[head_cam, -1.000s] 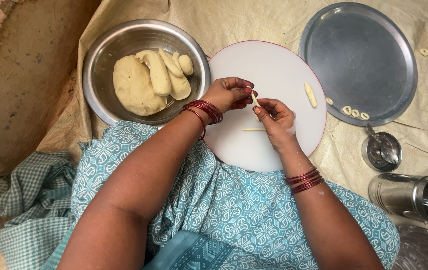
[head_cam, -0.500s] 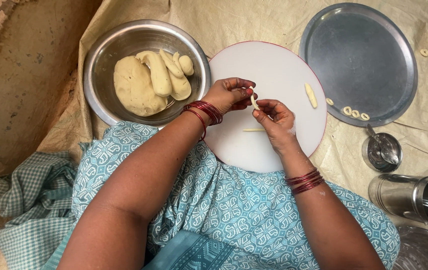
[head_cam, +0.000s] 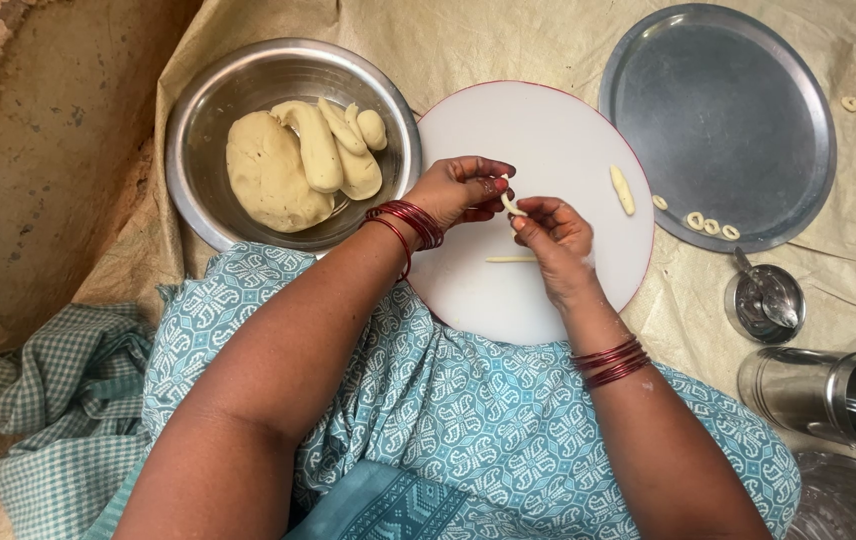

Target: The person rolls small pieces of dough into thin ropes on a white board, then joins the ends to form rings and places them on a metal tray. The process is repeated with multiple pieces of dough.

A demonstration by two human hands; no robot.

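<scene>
My left hand (head_cam: pixel 466 188) and my right hand (head_cam: pixel 553 235) meet over a round white board (head_cam: pixel 548 130) and pinch a thin strip of pale dough (head_cam: pixel 513 206) between their fingertips. A second thin dough strip (head_cam: pixel 511 260) lies on the board just below my hands. A short thick dough roll (head_cam: pixel 623 189) rests near the board's right edge. Red bangles ring both wrists.
A steel bowl (head_cam: pixel 210 100) at the left holds a large dough lump and several rolls. A flat steel plate (head_cam: pixel 718 100) at the upper right carries small dough rings (head_cam: pixel 706 222) on its rim. A small steel cup with a spoon (head_cam: pixel 765 300) and a steel canister (head_cam: pixel 828 397) stand at right. A checked cloth (head_cam: pixel 38 400) lies lower left.
Both hands stay in place over the board; the fingers have shifted slightly on the dough strip.
</scene>
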